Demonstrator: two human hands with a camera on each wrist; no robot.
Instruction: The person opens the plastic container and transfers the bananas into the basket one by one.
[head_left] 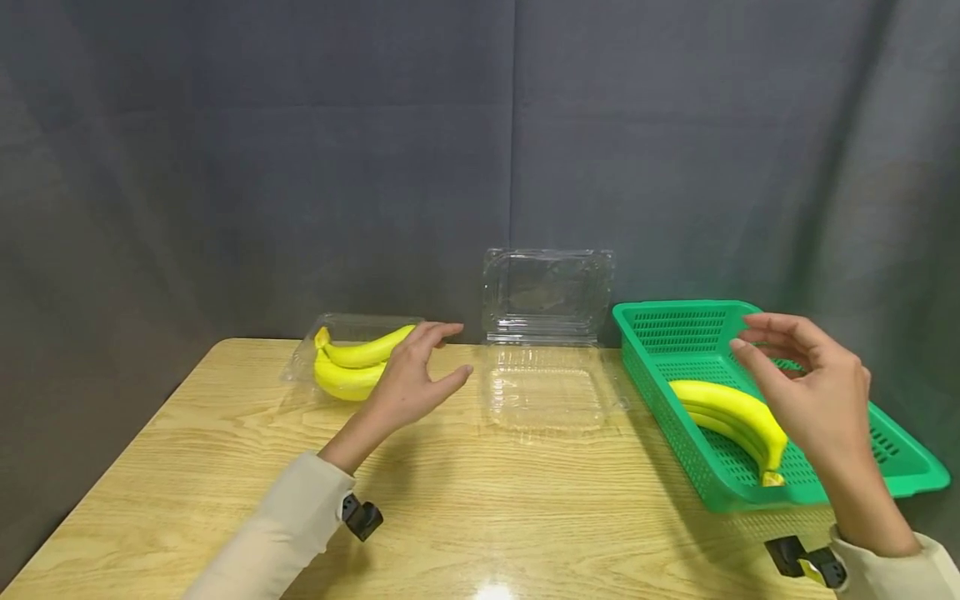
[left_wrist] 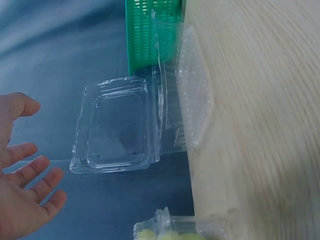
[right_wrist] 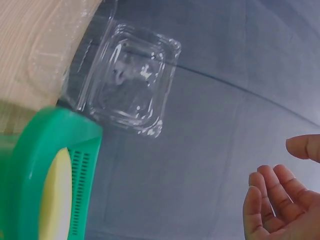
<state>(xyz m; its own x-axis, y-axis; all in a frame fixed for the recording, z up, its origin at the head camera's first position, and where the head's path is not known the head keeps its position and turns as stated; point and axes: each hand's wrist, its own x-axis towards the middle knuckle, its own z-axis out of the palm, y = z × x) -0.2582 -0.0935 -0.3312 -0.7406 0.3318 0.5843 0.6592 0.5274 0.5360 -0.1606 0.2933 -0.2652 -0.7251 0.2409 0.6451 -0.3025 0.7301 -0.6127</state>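
My left hand (head_left: 411, 379) hovers above the table between two clear plastic containers, its fingers relaxed and holding nothing. Behind it, bananas (head_left: 352, 379) lie in the left clear container (head_left: 302, 358), partly hidden by the hand. To its right stands a second clear clamshell container (head_left: 543, 392), its lid (head_left: 551, 292) raised upright against the curtain. Over the green basket (head_left: 708, 483) is my right hand (head_left: 821, 392), thumb and fingers spread apart with nothing between them. Below that hand, a bunch of bananas (head_left: 731, 412) rests in the basket, stem end toward me.
The wooden table (head_left: 480, 517) ends at a dark grey curtain (head_left: 375, 167) behind the containers. The basket's left wall stands close beside the middle container. Small black cameras (head_left: 362, 517) are strapped at both wrists.
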